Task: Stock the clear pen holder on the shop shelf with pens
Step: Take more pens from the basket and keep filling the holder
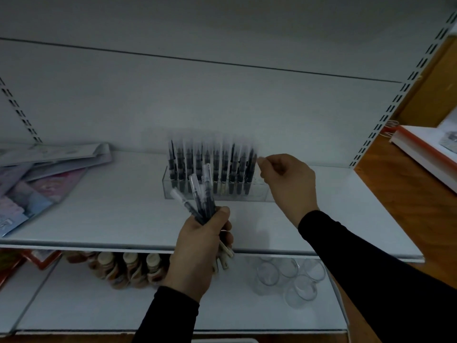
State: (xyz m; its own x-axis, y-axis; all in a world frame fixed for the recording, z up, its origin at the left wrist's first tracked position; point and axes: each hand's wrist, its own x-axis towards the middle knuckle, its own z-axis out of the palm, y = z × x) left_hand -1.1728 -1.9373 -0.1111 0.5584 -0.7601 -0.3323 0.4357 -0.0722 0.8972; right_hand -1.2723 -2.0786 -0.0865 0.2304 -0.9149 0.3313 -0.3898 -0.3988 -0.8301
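A clear pen holder [259,193] stands on the white shelf [123,219], holding a row of upright dark pens [210,164] with clear caps. My left hand [200,246] is in front of the holder, gripping a bundle of the same pens [200,196] that fan upward from my fist. My right hand [289,184] is at the holder's right end. Its thumb and forefinger pinch the upper part of the rightmost pen [251,167], which leans slightly and stands in the holder. The image is blurred there.
Flat packets and booklets [44,177] lie on the shelf at the left. On the lower shelf stand small brown bottles [128,268] and several clear glasses [289,276]. A slotted upright [395,100] bounds the shelf on the right, with boxed goods [425,149] beyond it.
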